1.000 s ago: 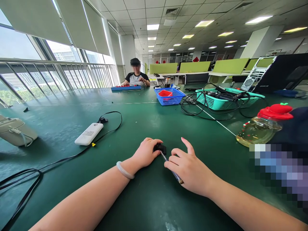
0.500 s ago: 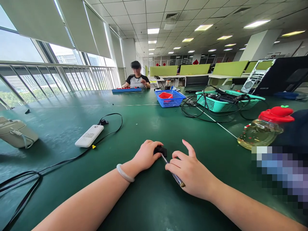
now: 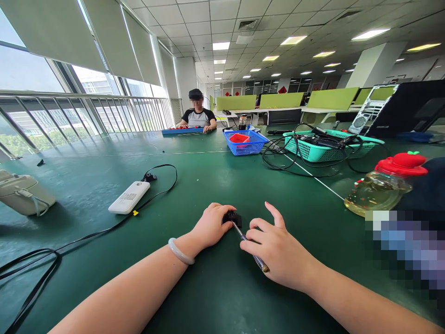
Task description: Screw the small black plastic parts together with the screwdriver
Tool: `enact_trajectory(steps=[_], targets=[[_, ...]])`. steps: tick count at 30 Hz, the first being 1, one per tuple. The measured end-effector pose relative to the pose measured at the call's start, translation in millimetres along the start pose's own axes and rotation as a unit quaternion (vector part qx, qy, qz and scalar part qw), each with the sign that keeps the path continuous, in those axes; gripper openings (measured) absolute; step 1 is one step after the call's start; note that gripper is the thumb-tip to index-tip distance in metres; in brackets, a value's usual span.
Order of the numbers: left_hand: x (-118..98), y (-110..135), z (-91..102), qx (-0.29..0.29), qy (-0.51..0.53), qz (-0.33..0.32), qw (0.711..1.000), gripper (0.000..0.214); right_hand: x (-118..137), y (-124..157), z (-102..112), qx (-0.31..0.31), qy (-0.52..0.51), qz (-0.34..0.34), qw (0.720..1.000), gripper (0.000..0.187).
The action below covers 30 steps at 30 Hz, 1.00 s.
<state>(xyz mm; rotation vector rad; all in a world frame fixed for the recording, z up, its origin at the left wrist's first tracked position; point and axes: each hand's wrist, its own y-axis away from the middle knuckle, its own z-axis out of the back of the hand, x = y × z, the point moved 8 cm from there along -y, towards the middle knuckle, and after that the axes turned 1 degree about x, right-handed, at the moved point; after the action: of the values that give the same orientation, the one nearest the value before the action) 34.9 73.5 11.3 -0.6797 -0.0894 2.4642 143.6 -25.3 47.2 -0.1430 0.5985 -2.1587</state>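
Note:
My left hand (image 3: 212,224) is closed around a small black part (image 3: 237,219) on the green tabletop, its fingers covering the part's left side. What kind of part it is I cannot make out. In my right hand (image 3: 269,243) is a screwdriver (image 3: 261,263) with a see-through handle, pinched between thumb and fingers. Its shaft slants up to the left, and the tip meets the near side of the black part. The index finger of that hand points up, off the handle.
A white power bank (image 3: 130,197) with a black cord lies to the left. Further off stand a blue basket (image 3: 246,147) and a teal basket (image 3: 309,153) heaped with cables. At right is a red-lidded bottle (image 3: 380,190). A person (image 3: 198,116) sits at the far side by a blue tray (image 3: 184,131).
My right hand and the screwdriver have shifted very slightly right, with the tip still at the black part. Across the table, the person's raised hand has come down to the tabletop.

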Motion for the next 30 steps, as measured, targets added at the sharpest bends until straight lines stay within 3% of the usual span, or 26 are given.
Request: enact_trajectory(steps=[11,30], targets=[[2.4,-0.4,-2.2,0.000,0.012,0.006,1.000,0.034,-1.9,-0.2,8.7,-0.040,-0.020,-0.025,0.999,0.017],[0.8,-1.5,-0.7,0.006,0.006,0.021,1.000,0.034,0.6,-1.2,8.9,-0.027,-0.008,-0.012,1.000,0.023]])
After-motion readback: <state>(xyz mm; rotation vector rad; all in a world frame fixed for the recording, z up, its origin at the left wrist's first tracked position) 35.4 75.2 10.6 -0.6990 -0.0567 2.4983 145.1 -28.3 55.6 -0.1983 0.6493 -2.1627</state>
